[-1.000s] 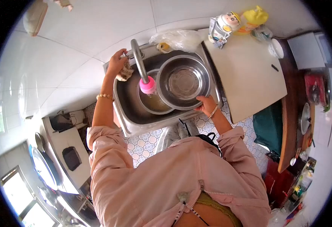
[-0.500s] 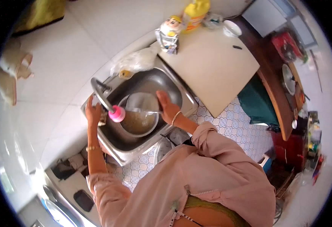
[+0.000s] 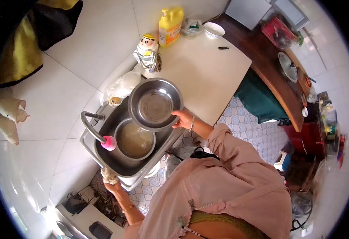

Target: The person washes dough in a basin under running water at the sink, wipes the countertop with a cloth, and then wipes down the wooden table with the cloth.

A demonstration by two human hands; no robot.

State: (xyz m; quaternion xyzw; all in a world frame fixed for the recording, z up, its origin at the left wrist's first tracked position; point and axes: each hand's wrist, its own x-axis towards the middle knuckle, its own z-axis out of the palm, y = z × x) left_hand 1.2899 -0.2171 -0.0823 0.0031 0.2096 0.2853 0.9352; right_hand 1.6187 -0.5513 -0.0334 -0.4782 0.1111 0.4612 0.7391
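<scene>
Right hand (image 3: 183, 119) pinches the metal bowl (image 3: 154, 104) by its rim, up over the sink's (image 3: 107, 158) edge | left hand (image 3: 112, 187) holds a rag (image 3: 109, 175) by the sink's corner | good way: grip tight, keep it flat, miss the tap (image 3: 108, 143)

The held basin (image 3: 155, 105) is glossy metal; the rag (image 3: 109, 175), perhaps rough cloth.

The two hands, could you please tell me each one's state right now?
Left hand: closed on a crumpled cloth.
Right hand: closed on the metal basin.
</scene>
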